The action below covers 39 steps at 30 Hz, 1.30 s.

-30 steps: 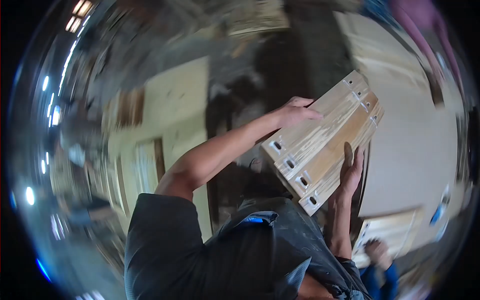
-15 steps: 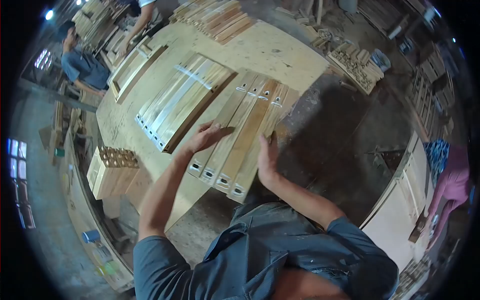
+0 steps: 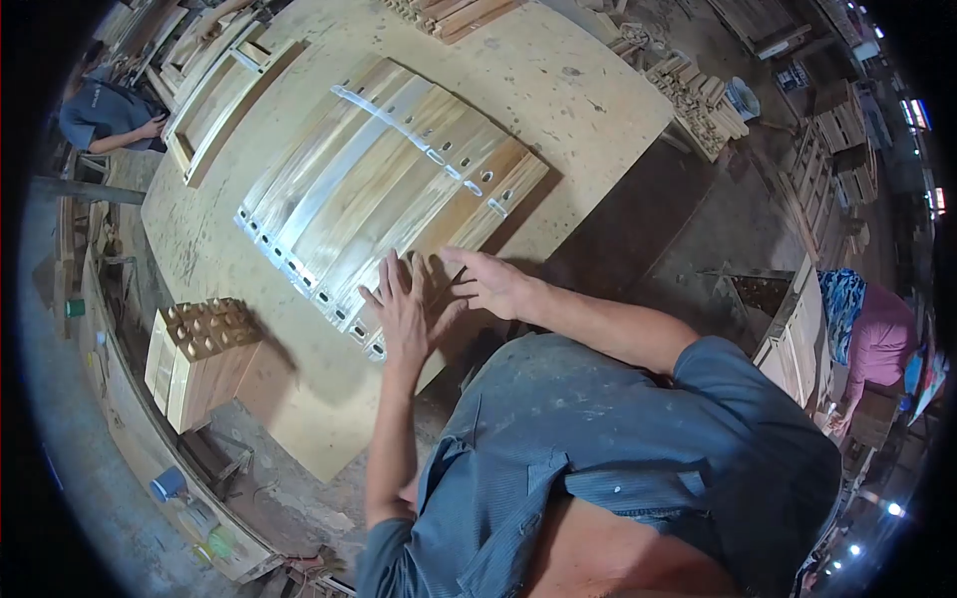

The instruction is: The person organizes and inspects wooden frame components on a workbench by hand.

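A broad row of wooden slats (image 3: 374, 184) lies side by side on the pale worktable (image 3: 568, 110). Dark slots run along both slat ends, with white smears around many of them. My left hand (image 3: 404, 314) rests at the near right corner of the row, fingers spread over the wood. Beside it, my right hand (image 3: 498, 287) is at the outer edge of the last slat, its fingers apart and partly overlapped by the left hand's fingertips. Neither hand is wrapped around anything.
A bundle of pieces with rounded tenon ends (image 3: 194, 364) stands at the table's left corner. An assembled wooden frame (image 3: 224, 115) lies at the far left near a co-worker (image 3: 110, 115). More sticks (image 3: 454, 15) are at the back. Another person (image 3: 882, 339) is at the right.
The slats between my hands have come down onto the table against the other slats, forming one row. Both hands have moved closer together and loosened from them. The view has shifted.
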Each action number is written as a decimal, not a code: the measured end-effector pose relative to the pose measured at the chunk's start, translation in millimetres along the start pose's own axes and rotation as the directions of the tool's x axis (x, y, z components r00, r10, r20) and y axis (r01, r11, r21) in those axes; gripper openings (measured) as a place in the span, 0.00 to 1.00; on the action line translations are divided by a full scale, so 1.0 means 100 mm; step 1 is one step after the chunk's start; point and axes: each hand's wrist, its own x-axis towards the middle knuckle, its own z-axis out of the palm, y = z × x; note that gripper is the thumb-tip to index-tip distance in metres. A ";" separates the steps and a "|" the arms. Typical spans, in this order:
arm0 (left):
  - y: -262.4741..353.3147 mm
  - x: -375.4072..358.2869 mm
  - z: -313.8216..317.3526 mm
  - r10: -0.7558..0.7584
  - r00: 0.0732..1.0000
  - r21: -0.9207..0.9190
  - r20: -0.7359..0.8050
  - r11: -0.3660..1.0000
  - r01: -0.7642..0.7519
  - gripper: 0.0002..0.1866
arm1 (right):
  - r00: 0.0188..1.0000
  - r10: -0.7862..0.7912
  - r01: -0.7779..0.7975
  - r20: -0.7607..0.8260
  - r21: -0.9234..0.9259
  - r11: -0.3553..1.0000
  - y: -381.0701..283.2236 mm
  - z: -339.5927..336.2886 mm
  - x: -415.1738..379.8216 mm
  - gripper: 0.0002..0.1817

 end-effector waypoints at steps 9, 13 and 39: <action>-0.01 0.23 0.52 -0.222 0.959 0.227 -0.175 0.939 0.259 0.56 | 0.943 -0.151 0.297 0.298 -0.542 0.786 -1.44 -1.52 0.08 0.23; 0.01 0.30 0.52 -0.248 0.956 0.271 -0.158 0.920 0.283 0.56 | 0.889 -0.446 0.418 0.105 -0.586 0.694 -2.60 -2.19 0.59 0.20; 0.86 0.36 0.15 -0.945 0.016 -0.905 -0.325 0.316 0.285 0.32 | 0.730 -0.282 0.604 0.622 -0.781 -0.159 -4.18 -1.07 0.92 0.16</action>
